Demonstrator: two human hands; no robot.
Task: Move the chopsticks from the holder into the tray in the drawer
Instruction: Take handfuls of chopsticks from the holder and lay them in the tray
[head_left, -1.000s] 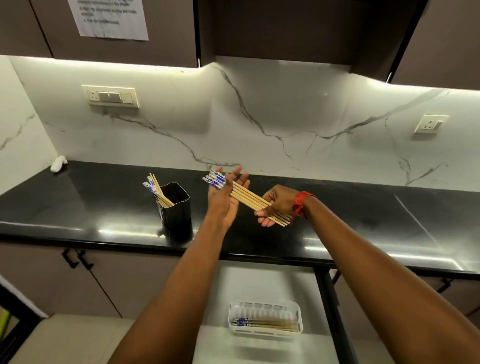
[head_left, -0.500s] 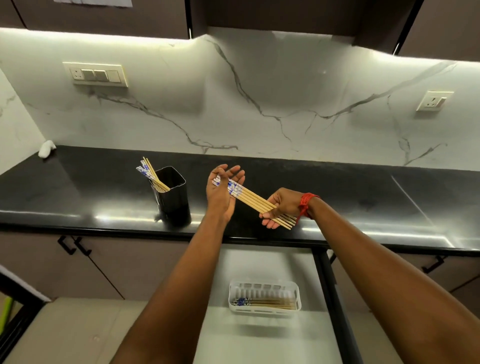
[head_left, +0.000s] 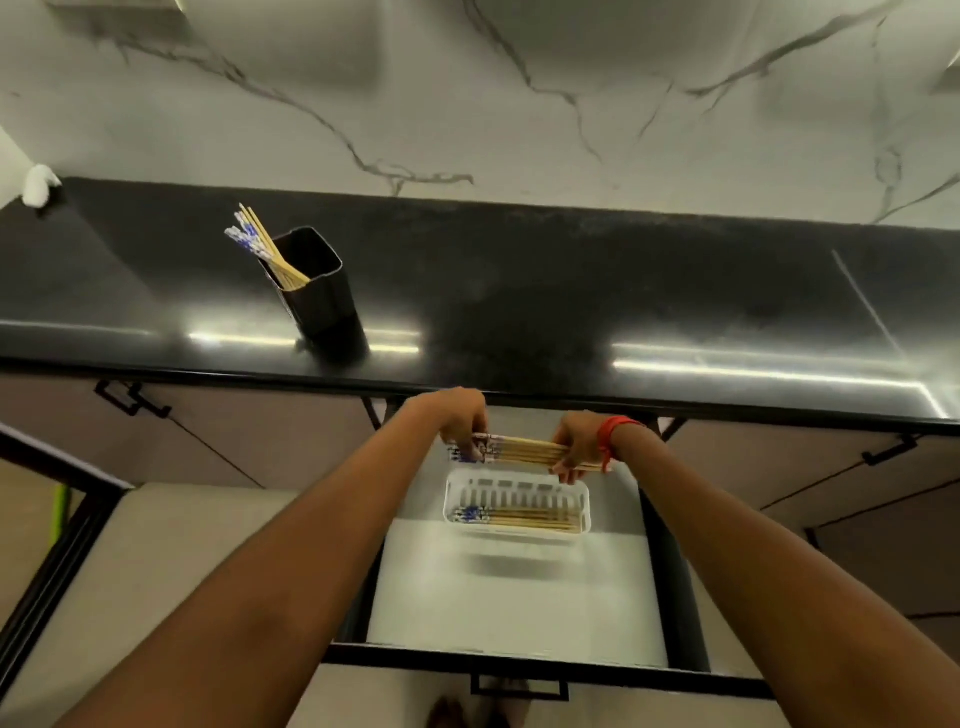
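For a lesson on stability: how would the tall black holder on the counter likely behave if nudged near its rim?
The tall black holder looks narrow for its height, so it would probably tip. Its remaining bamboo chopsticks all lean left, likely favouring that side. The glossy black counter might let it slide instead.

Holder (head_left: 317, 291) stands on the countertop (head_left: 571, 291), left of centre, near the front edge; several chopsticks (head_left: 260, 247) in it, leaning left and back. A small object (head_left: 39, 184) sits at the counter's far left rear corner, against the wall. Below the counter edge, the open drawer (head_left: 519, 597) extends toward the viewer. Tray (head_left: 517, 506) lies in the drawer's rear half, chopsticks inside along its near wall. A bundle of chopsticks (head_left: 524, 451) held crosswise just behind and above the tray: left hand (head_left: 462, 418) at its left end, right hand (head_left: 579, 441) at its right.
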